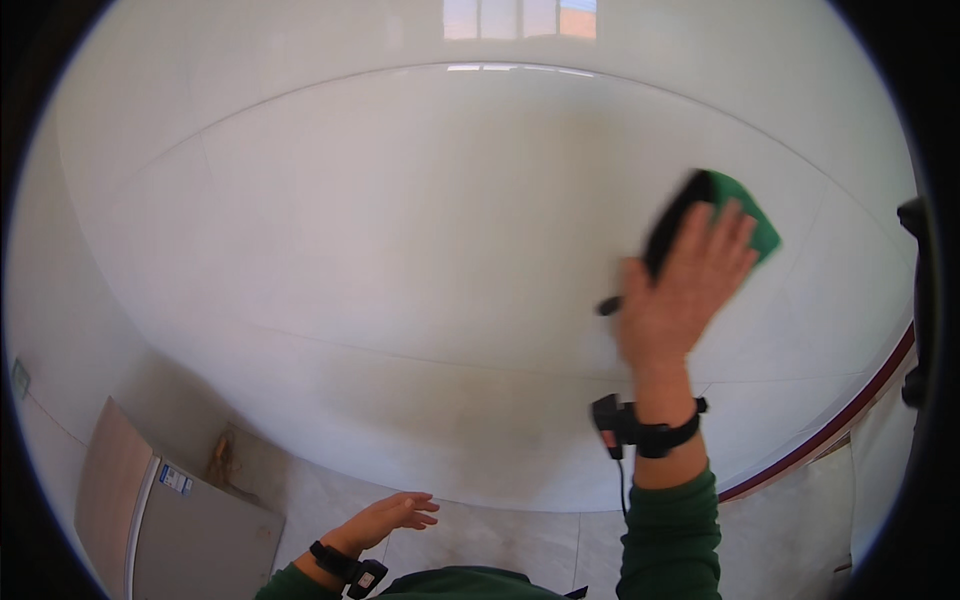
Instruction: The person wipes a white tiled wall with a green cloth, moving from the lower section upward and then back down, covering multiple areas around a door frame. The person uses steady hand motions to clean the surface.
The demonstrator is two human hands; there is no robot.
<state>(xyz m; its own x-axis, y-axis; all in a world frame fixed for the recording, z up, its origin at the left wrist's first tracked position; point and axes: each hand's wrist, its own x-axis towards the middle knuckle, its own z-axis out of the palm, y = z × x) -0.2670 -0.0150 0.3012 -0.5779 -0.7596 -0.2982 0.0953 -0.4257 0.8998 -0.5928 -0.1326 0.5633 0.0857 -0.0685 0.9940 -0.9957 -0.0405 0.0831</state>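
My right hand (679,289) lies spread, palm down, on a green and black cloth (759,229) against the pale tiled wall (420,225). The hand and the cloth's dark edge are slightly blurred. A small black end sticks out left of my thumb; whether it belongs to the cloth cannot be told. My left hand (394,514) hangs low near my body, fingers apart, holding nothing. Each wrist carries a black strap with a small device, and a cable runs down from the right one.
A grey cabinet or appliance (202,532) with a wood-look side and a sticker stands at the lower left. Behind it lies a brownish bundle (221,457) on the floor. A dark red edge strip (832,439) curves along the lower right. A switch or socket plate (20,379) is at the far left.
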